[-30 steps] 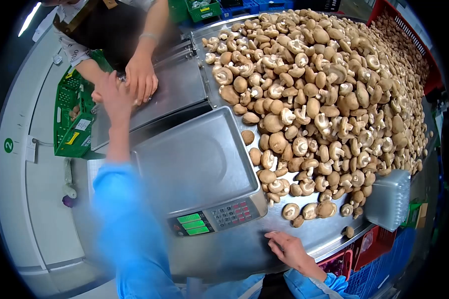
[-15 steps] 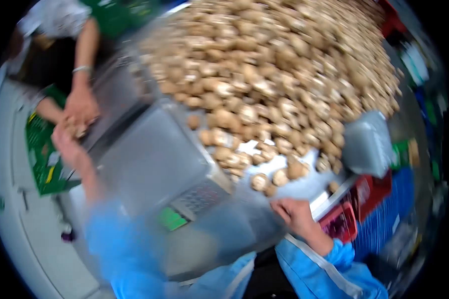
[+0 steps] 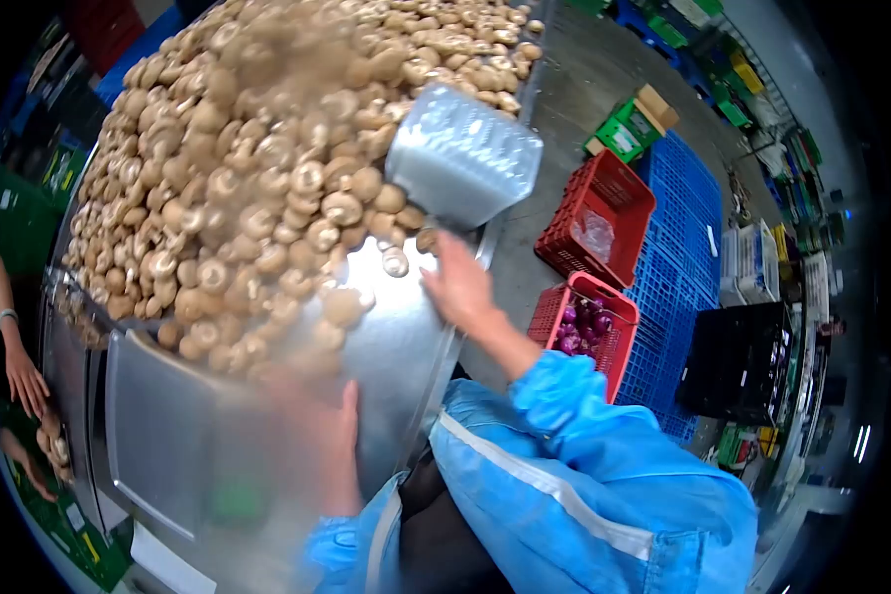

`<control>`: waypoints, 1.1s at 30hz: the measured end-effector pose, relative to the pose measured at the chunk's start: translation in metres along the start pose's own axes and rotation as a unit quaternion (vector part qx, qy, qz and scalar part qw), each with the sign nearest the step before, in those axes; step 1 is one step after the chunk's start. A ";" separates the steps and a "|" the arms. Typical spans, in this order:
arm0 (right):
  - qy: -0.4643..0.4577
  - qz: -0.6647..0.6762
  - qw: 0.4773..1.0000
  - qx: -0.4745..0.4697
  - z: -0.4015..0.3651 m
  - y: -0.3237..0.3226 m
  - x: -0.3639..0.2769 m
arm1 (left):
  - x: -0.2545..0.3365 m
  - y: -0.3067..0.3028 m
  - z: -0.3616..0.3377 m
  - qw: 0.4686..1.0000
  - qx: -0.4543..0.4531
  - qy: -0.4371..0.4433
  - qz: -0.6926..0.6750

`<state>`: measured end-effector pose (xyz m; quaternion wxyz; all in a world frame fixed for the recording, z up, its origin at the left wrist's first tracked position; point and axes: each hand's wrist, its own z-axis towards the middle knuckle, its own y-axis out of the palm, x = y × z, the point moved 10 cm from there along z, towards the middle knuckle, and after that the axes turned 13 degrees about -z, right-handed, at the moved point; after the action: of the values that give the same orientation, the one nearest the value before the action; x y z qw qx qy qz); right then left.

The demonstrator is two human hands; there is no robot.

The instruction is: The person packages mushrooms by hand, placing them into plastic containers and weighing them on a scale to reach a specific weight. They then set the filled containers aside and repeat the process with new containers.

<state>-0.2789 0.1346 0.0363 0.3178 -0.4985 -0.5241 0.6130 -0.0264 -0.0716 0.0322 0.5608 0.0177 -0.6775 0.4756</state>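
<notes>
A large heap of brown mushrooms (image 3: 257, 178) lies on the metal table (image 3: 391, 342). My right hand (image 3: 457, 282) is at the table's right edge, its fingertips against a mushroom (image 3: 427, 240) below a stack of clear plastic trays (image 3: 463, 153). Whether the fingers grip that mushroom is unclear. Lower left, my left hand (image 3: 322, 426) is smeared by motion near the front of the heap, the thumb pointing up; its other fingers cannot be made out. Beside it is a scale with a metal plate (image 3: 158, 426), partly blurred.
A co-worker's hands (image 3: 25, 381) are at the far left near a small group of mushrooms (image 3: 53, 445). Right of the table stand a red crate (image 3: 604, 203), a red basket with purple vegetables (image 3: 586, 327), blue pallets (image 3: 678, 247) and a black crate (image 3: 738, 361).
The view has swung right. My right hand has moved up the table edge to a mushroom near the tray stack. My left hand has come from the scale's far side to the heap's front.
</notes>
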 end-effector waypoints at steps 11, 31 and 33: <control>-0.127 0.246 0.960 0.043 -0.012 0.046 -0.109 | 0.081 0.100 0.028 0.970 0.000 0.206 0.131; -0.239 0.052 0.960 0.135 0.101 -0.137 0.049 | 0.126 0.091 0.050 0.929 -0.004 0.242 0.281; -0.252 0.060 0.947 0.190 0.093 -0.146 0.050 | 0.119 0.089 0.050 0.926 0.000 0.252 0.280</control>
<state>-0.4013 0.1857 0.1582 0.2264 -0.2887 -0.4301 0.8249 -0.1571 0.0040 0.0729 0.5569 -0.2929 -0.4913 0.6023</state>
